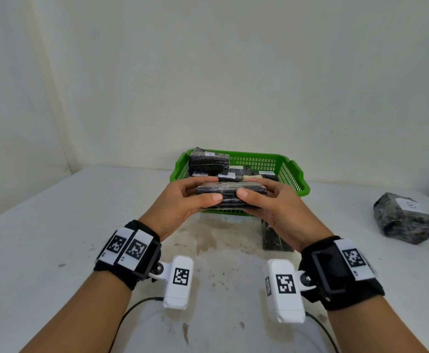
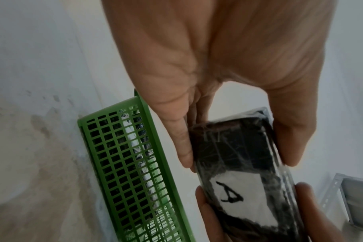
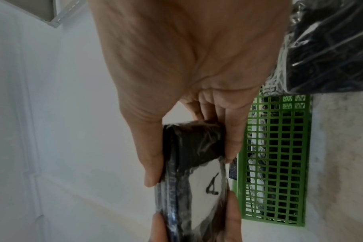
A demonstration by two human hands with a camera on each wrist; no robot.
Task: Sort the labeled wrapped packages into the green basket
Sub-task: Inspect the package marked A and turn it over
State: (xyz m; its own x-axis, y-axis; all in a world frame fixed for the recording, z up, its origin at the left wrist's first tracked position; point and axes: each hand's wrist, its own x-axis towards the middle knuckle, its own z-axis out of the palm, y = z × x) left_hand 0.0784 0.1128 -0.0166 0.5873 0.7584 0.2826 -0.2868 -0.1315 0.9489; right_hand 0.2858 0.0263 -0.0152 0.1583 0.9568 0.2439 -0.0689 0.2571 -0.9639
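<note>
Both hands hold one flat black wrapped package (image 1: 231, 196) in the air, just in front of the green basket (image 1: 293, 178). My left hand (image 1: 195, 197) grips its left end and my right hand (image 1: 255, 197) its right end. Its underside carries a white label marked "A" (image 2: 241, 194), which also shows in the right wrist view as the label (image 3: 207, 186). The basket holds several black wrapped packages (image 1: 208, 163) with white labels. The green basket's mesh wall (image 2: 126, 172) is beside my fingers (image 2: 182, 144); the same wall (image 3: 278, 160) shows past my right fingers (image 3: 234, 140).
A bulky dark wrapped package (image 1: 405, 217) with a white label lies on the white table (image 1: 55, 225) at the right. Another black package (image 1: 274, 238) stands on the table under my right hand. A pale wall rises behind the basket. Stains mark the table's middle.
</note>
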